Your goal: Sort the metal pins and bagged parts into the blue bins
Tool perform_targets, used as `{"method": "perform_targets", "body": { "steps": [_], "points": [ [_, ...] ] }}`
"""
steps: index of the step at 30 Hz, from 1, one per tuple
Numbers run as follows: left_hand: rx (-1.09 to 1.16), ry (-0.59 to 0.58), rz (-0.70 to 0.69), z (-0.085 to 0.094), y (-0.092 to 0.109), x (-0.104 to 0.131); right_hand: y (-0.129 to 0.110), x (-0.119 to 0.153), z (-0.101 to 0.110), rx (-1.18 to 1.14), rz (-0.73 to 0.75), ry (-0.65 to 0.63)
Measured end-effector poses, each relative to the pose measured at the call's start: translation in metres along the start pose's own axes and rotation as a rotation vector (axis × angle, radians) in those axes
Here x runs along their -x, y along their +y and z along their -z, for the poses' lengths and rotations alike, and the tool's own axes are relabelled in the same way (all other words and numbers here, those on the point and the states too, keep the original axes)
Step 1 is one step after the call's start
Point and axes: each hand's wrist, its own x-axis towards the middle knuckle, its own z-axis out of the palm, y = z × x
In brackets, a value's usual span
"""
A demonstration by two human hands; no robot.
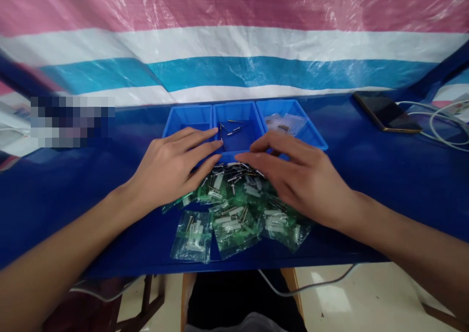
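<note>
My left hand (176, 163) lies palm down with its fingers apart, over the front of the left blue bin (188, 112) and beside the middle bin (245, 144). No object shows in its fingers. My right hand (308, 178) is bent, its fingertips drawn together at the middle bin's front rim; anything between them is hidden. Below the fingertips is a pile of loose screws (238, 172). Several screws (234, 129) also lie in the middle bin. Small clear and green bags (236, 229) of screws and white plastic plugs spread in front of the pile.
In the right bin (311, 136) lie clear bags (286, 123) with screws. A phone (386, 113) and a white cable (436, 127) are at the right on the blue table (366, 176). Striped sheeting (234, 44) hangs behind. A blurred-out patch covers the left back.
</note>
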Motion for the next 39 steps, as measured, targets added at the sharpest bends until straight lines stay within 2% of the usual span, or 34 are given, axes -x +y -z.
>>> {"method": "perform_targets", "body": {
  "steps": [4, 8, 10, 12, 14, 15, 19, 22, 24, 27, 29, 31, 33, 39],
  "points": [
    [0.029, -0.027, 0.027, 0.001, 0.000, 0.000, -0.003, -0.006, 0.013, -0.503, -0.293, -0.002],
    [0.015, -0.025, 0.027, 0.000, 0.001, 0.001, 0.000, -0.007, 0.015, -1.008, -0.561, -0.162],
    [-0.006, 0.000, 0.013, 0.000, 0.001, 0.001, 0.005, -0.006, 0.013, -1.127, -0.657, -0.289],
    [-0.019, 0.014, 0.001, 0.000, 0.001, 0.001, 0.009, -0.005, 0.011, -1.207, -0.722, -0.360],
    [-0.021, 0.011, 0.001, 0.000, 0.001, 0.001, 0.012, -0.004, 0.010, -1.244, -0.760, -0.335],
    [-0.019, 0.005, 0.001, 0.000, 0.001, 0.001, 0.012, -0.005, 0.009, -1.250, -0.760, -0.279],
    [-0.024, -0.005, -0.007, 0.001, 0.002, 0.001, 0.009, -0.009, 0.011, -1.232, -0.679, 0.043],
    [-0.044, -0.008, 0.006, 0.001, 0.002, 0.001, 0.005, -0.010, 0.017, -1.116, -0.566, 0.138],
    [-0.043, -0.005, 0.001, 0.001, 0.002, 0.001, 0.004, -0.008, 0.022, -0.843, -0.430, 0.089],
    [-0.022, 0.011, -0.013, 0.001, 0.001, 0.001, 0.008, -0.002, 0.022, -0.281, -0.139, -0.124],
    [-0.022, 0.019, -0.013, 0.001, 0.001, 0.001, 0.011, 0.001, 0.018, -0.044, 0.012, -0.257],
    [-0.032, 0.014, -0.018, 0.001, 0.001, 0.001, 0.013, 0.003, 0.012, 0.037, 0.059, -0.314],
    [-0.053, 0.013, -0.030, 0.001, 0.001, 0.001, 0.013, 0.003, 0.008, 0.048, 0.063, -0.316],
    [-0.075, -0.010, -0.008, 0.001, 0.002, 0.000, 0.012, 0.002, 0.013, -0.009, 0.034, -0.188]
  ]
}}
